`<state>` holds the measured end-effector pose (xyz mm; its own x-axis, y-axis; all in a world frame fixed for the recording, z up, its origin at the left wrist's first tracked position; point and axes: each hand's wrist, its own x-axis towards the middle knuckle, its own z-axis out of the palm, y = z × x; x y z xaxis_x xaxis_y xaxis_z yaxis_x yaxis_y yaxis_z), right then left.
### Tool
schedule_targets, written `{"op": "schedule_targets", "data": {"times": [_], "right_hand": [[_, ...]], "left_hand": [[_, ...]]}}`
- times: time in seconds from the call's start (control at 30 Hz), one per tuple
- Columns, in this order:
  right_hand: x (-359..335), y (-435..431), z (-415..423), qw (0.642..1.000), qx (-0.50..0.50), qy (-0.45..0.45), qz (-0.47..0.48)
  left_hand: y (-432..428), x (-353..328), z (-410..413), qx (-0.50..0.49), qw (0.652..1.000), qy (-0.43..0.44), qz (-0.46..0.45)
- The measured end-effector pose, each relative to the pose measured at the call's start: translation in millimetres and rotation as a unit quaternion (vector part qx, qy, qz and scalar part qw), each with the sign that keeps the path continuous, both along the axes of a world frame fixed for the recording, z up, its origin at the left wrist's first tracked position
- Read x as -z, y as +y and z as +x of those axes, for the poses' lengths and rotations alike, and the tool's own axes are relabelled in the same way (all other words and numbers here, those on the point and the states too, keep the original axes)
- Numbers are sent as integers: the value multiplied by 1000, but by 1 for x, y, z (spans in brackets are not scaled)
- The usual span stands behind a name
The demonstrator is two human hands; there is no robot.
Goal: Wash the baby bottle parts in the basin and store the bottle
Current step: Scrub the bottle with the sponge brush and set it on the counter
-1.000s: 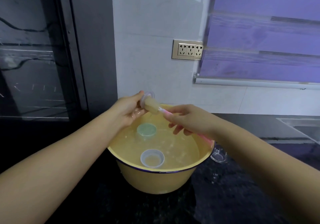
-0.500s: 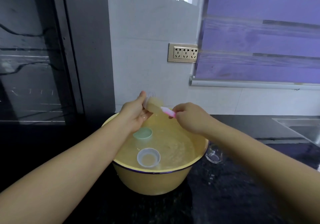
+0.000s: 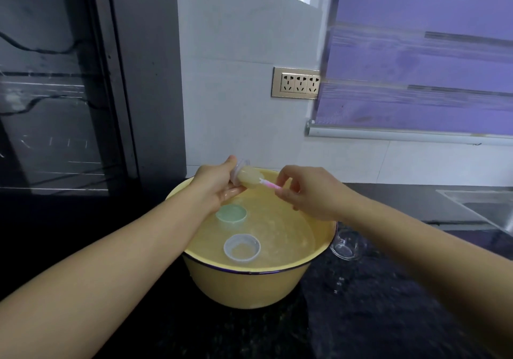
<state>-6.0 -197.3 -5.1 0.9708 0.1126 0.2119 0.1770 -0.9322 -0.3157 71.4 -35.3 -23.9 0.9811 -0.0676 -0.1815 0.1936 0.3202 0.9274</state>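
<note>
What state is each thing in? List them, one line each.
Left hand: holds the clear part above the basin.
Sponge brush: head pushed into the clear part.
Right hand: pinches the sponge brush handle.
Basin: holds water.
Green cap: in the water.
Clear cap: in the water, open side up.
Clear bottle: on the counter beside the basin, untouched.

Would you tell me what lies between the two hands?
Head view: a sponge brush, its sponge at the clear part in the left hand, pink handle pinched by the right hand.
</note>
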Motion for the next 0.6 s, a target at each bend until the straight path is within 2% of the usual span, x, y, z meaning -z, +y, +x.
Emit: {"op": "schedule_targets", "data": {"times": [0.03, 0.1, 0.2, 0.33, 0.4, 0.5, 0.57, 0.6], "right_hand": [[2, 2, -1, 998, 14, -31, -58], [2, 6, -1, 995, 31, -64, -65], [-3, 13, 2, 998, 29, -9, 60], [-8, 20, 7, 976, 47, 53, 205], [-8, 22, 10, 947, 65, 126, 290], [-7, 15, 13, 856, 53, 279, 432], [-6, 6, 16, 821, 40, 329, 464], [-6, 3, 17, 818, 37, 338, 464]], "left_hand": [[-1, 0, 0, 2, 1000, -1, -5], [-2, 0, 1, -3, 1000, -8, -7], [0, 0, 2, 0, 1000, -1, -24], [3, 0, 5, 2, 999, 7, -52], [3, -1, 6, 2, 998, 0, -62], [4, -4, 6, 16, 996, -7, -85], [3, -5, 4, 30, 995, -1, -90], [2, -5, 4, 34, 996, 3, -86]]}}
